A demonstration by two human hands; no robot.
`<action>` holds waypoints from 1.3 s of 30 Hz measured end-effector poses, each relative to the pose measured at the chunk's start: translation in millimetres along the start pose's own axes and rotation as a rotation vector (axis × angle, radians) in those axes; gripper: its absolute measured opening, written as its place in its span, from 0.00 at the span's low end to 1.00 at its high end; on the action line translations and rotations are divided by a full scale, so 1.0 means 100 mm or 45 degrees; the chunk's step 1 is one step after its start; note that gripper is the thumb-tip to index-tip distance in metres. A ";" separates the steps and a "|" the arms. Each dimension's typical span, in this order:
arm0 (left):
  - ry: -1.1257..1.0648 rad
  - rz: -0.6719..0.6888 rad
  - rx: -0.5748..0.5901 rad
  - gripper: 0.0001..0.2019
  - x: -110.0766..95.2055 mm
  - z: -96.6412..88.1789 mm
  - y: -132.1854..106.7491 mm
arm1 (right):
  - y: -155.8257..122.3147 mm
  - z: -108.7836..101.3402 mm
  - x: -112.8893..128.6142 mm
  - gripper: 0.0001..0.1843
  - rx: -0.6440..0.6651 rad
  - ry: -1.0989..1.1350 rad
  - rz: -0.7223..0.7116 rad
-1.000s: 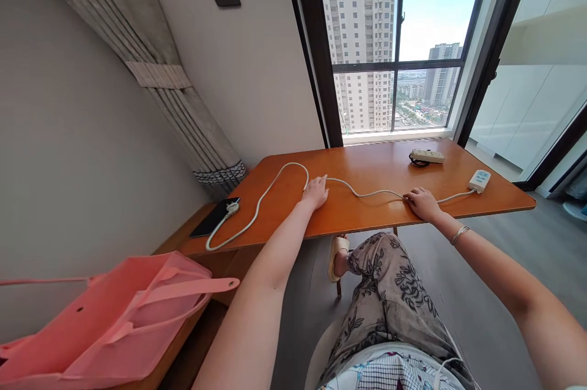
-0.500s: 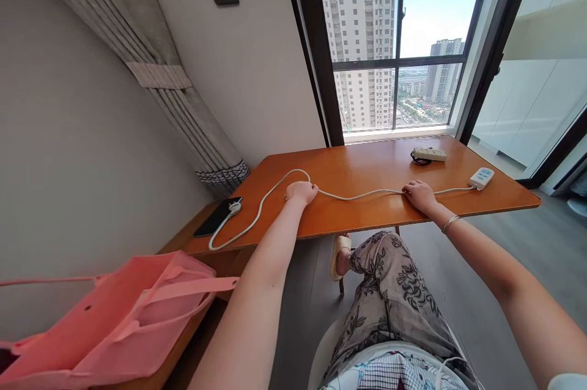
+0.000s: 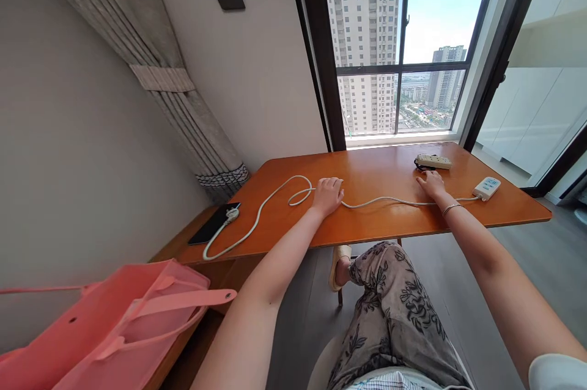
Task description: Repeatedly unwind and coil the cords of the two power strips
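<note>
Mid-table [image 3: 367, 173], under left hand [image 3: 328, 195]: white cord [image 3: 385, 198], emerging from both sides of the palm. Cannot tell whether gripped or only pressed down. Left of that hand, a small loop [image 3: 290, 201], not seen whole half a second ago, then a wide bend back to plug [image 3: 232, 214], resting over black slab [image 3: 208, 231]. Right of that hand, a gently waving run, passing beneath right hand [image 3: 433, 185] near the wrist, out to white socket [image 3: 487, 188] on the far side.

Just changed, at left: from a curled fist to a flatter, palm-down spread, set farther right along the cord. At right: fingertips off the cord, now farther out, loosely uncurled, just short of beige strip [image 3: 433, 161] and black lead [image 3: 424, 166]. Nothing seen in that grasp; unclear whether touching the lead.

Likely meaning for the handling: cord steadied mainly at left, socket end freer to slide, loop slack enough to open again.
</note>
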State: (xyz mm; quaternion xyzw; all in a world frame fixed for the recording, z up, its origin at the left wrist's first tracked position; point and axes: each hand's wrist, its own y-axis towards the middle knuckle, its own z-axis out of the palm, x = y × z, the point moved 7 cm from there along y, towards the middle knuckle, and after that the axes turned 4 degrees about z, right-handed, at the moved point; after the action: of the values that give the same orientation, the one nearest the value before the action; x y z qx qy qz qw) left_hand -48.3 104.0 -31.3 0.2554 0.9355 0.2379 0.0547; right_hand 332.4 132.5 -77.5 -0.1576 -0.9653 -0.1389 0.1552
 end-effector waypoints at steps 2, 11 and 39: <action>-0.073 0.082 -0.029 0.17 -0.13 0.06 -0.01 | 0.08 0.06 0.01 0.28 0.004 0.000 0.016; -0.248 0.325 -0.090 0.17 -0.44 0.37 -0.19 | 0.31 0.29 0.05 0.29 0.025 -0.048 0.054; -0.409 0.126 -0.125 0.14 -0.45 0.43 -0.14 | -0.16 0.16 0.63 0.19 0.026 1.208 -0.166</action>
State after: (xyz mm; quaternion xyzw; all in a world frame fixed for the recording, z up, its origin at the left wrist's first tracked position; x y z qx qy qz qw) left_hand -6.3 88.9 -76.7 0.3329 0.8882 0.2420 0.2041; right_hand 265.4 139.2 -73.7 -0.0142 -0.7970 -0.1957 0.5713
